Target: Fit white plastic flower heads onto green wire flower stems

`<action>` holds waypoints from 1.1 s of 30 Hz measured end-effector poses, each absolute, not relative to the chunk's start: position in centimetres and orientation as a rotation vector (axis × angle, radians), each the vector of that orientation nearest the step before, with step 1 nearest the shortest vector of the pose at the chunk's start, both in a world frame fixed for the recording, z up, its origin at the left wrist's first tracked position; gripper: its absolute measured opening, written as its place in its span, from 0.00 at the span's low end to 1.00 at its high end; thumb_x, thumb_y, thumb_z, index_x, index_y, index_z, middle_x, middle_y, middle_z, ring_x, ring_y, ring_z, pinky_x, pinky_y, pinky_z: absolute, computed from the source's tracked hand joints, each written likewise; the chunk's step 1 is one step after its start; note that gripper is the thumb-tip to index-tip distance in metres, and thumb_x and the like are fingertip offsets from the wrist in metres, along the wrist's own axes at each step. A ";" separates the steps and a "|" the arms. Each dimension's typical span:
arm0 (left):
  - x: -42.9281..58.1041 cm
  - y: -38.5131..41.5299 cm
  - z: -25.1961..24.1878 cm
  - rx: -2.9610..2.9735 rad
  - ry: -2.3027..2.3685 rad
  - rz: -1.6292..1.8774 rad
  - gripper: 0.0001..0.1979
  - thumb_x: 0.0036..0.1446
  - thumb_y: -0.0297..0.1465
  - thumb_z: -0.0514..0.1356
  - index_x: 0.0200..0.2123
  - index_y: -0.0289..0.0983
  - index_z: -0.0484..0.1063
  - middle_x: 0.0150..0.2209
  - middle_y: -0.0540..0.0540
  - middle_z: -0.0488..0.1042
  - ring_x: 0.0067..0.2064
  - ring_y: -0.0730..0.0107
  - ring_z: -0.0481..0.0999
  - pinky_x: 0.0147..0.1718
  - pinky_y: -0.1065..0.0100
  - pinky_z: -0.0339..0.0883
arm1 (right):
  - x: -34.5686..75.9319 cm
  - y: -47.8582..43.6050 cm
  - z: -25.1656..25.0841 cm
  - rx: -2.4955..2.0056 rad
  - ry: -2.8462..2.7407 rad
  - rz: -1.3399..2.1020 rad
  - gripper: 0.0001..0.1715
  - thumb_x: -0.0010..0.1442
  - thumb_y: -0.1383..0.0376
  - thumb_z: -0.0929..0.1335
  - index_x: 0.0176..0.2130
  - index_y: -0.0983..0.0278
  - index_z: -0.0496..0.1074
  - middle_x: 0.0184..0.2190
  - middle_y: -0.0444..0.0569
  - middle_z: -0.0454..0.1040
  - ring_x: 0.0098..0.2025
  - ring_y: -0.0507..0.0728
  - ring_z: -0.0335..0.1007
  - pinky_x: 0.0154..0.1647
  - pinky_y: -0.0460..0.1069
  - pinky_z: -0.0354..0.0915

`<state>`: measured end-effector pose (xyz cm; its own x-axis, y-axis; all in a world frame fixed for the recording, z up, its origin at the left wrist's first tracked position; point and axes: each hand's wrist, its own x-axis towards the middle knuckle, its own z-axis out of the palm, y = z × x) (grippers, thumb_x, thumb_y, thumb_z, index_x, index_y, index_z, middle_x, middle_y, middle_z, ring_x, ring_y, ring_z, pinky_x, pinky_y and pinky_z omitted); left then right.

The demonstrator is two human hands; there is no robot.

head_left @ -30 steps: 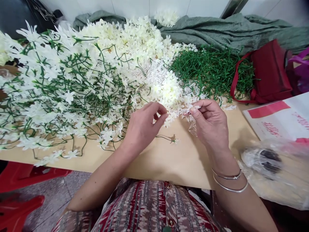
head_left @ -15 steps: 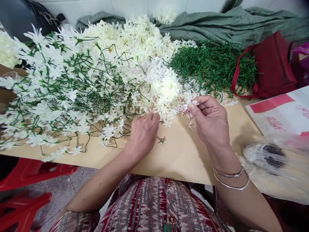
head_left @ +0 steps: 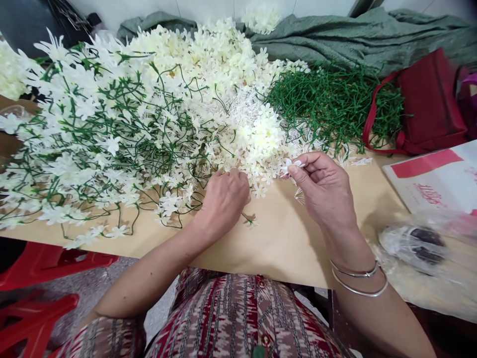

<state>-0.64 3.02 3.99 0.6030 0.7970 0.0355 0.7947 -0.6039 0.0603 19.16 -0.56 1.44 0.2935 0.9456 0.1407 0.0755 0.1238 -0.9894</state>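
- While the right hand [head_left: 324, 191] has its fingers clamped on a small white flower [head_left: 289, 168] above the counter [head_left: 268, 253], the left hand [head_left: 228, 196] is curled beside the blossoms; its fingertips are hidden, so I cannot tell whether they grip anything.
- Judging by the flowers on green stems [head_left: 122, 132] heaped towards the counter's left end, much assembly looks done.
- Plenty seems left: loose cream blossoms [head_left: 263, 134], white thread-like pieces [head_left: 244, 107] and bare green stems [head_left: 328, 102] towards the back edge.
- One short green stem [head_left: 249, 219] lies nearer the front edge.
- Near the right end, a white-and-red packet [head_left: 439, 179] carries red characters I cannot read reliably; no brand is legible.
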 end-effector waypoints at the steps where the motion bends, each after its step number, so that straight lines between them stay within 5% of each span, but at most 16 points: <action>1: -1.0 2.9 4.2 2.774 1.391 0.142 0.07 0.59 0.21 0.58 0.34 0.32 0.76 0.32 0.39 0.78 0.30 0.60 0.76 0.32 0.61 0.64 | 19.1 -0.6 1.5 -1.282 -1.084 0.871 0.08 0.61 0.59 0.76 0.37 0.56 0.74 0.29 0.43 0.76 0.33 0.55 0.75 0.36 0.51 0.70; 8: -2.0 2.6 4.5 2.224 1.256 0.804 0.05 0.56 0.23 0.61 0.33 0.39 0.72 0.28 0.54 0.79 0.28 0.75 0.75 0.30 0.73 0.65 | 18.8 -0.7 1.5 -1.255 -1.012 1.063 0.12 0.55 0.59 0.79 0.37 0.56 0.77 0.27 0.40 0.76 0.29 0.52 0.72 0.32 0.49 0.69; 11: -1.5 2.6 3.9 1.951 1.181 0.940 0.05 0.56 0.24 0.63 0.36 0.39 0.76 0.31 0.52 0.81 0.30 0.76 0.77 0.30 0.74 0.69 | 18.7 -0.4 1.4 -1.183 -0.961 1.142 0.15 0.50 0.57 0.81 0.34 0.56 0.76 0.27 0.40 0.77 0.29 0.53 0.73 0.32 0.49 0.70; 21: -0.7 2.1 4.1 1.390 0.973 1.002 0.07 0.64 0.35 0.63 0.41 0.37 0.74 0.35 0.48 0.79 0.37 0.72 0.84 0.38 0.72 0.76 | 18.3 -0.4 2.6 -1.012 -0.919 1.376 0.19 0.49 0.51 0.82 0.31 0.57 0.75 0.27 0.41 0.79 0.29 0.54 0.76 0.37 0.51 0.74; 33: 0.5 2.5 4.9 1.411 0.879 0.935 0.10 0.66 0.38 0.65 0.40 0.37 0.74 0.31 0.49 0.78 0.32 0.74 0.77 0.34 0.71 0.72 | 18.7 -0.1 2.5 -0.902 -0.867 1.459 0.15 0.53 0.56 0.81 0.32 0.58 0.76 0.27 0.40 0.76 0.25 0.50 0.69 0.30 0.47 0.69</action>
